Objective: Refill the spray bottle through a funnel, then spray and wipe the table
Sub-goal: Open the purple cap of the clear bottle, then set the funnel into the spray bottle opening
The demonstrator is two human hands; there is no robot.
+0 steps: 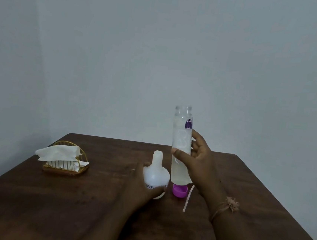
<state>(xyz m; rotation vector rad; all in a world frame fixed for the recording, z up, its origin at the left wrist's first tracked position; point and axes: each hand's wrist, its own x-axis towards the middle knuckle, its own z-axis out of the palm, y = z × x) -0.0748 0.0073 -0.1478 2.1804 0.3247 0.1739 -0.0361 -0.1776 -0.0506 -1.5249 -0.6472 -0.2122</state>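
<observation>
On the table (88, 200), left hand (140, 184) grips spray bottle (156, 174); right hand (200, 160) grips clear bottle (182, 139).

We are seeing open table (253, 187) right of the bottles; the napkin holder (65, 162) (far left) and purple cap (180, 190) are crowding the middle.

— What do we count on the worktop (68, 198)?
— We've got two bottles: one round white bottle (156, 174), one tall clear bottle (181, 141). One purple cap (179, 190), one tissue holder (66, 161).
</observation>
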